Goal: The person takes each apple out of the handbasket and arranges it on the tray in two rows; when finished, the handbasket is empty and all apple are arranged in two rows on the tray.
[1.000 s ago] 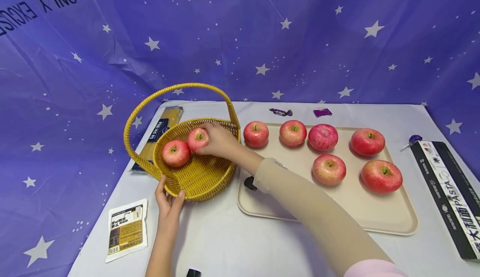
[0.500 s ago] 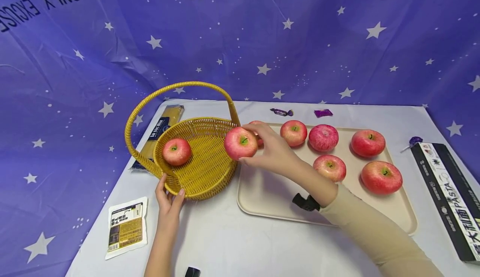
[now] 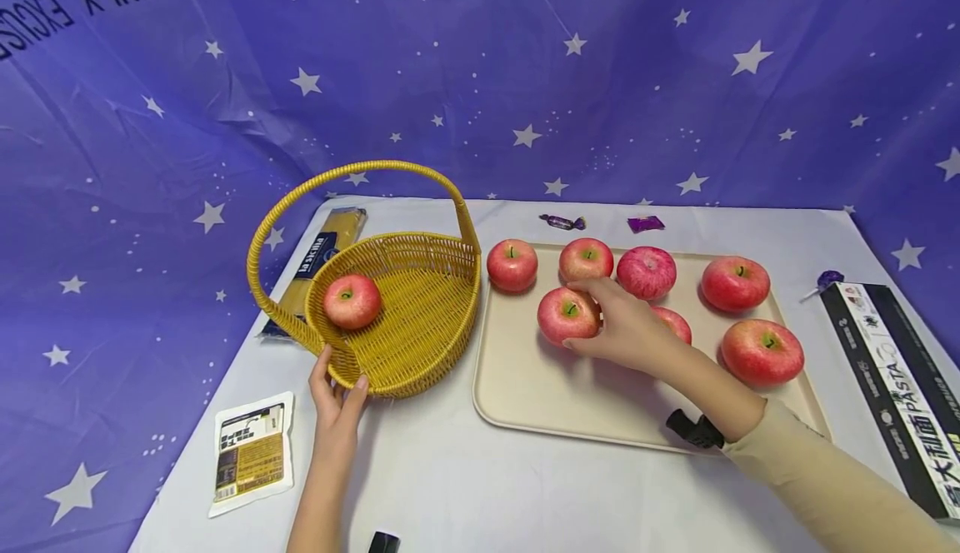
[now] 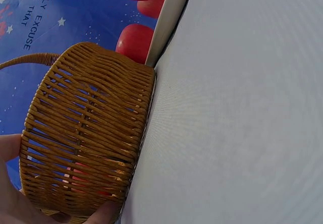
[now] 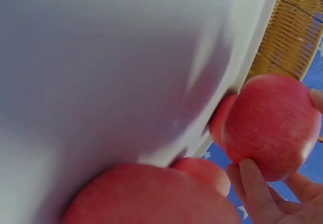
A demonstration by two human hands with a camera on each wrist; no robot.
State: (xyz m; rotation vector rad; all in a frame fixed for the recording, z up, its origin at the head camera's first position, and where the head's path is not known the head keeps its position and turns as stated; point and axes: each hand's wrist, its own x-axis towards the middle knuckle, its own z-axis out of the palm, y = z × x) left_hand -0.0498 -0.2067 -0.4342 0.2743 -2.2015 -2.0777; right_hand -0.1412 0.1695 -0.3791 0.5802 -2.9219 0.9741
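My right hand (image 3: 626, 328) grips a red apple (image 3: 567, 317) over the beige tray (image 3: 540, 407). In the right wrist view the fingers (image 5: 257, 191) press against that apple's side, and the tray's surface lies apart from it. My left hand (image 3: 337, 403) holds the near-left rim of a yellow wicker basket (image 3: 420, 345), with the thumb against its outer wall. One apple (image 3: 352, 301) sits in the basket's left part. Several more apples rest on the tray, among them one at its back-left corner (image 3: 512, 266) and a darker striped apple (image 3: 647, 273).
Behind the basket lies a pasta packet (image 3: 318, 257); a white-edged pouch (image 3: 252, 453) is at the left. Two purple wrapped candies, a long candy (image 3: 562, 222) and a flat candy (image 3: 646, 224), lie behind the tray. A lollipop (image 3: 830, 279) and a black pasta box (image 3: 892, 386) are at the right.
My right hand has lifted an apple out of the basket and carried it right, over the tray. One apple stays in the basket. The left hand keeps its place at the rim.
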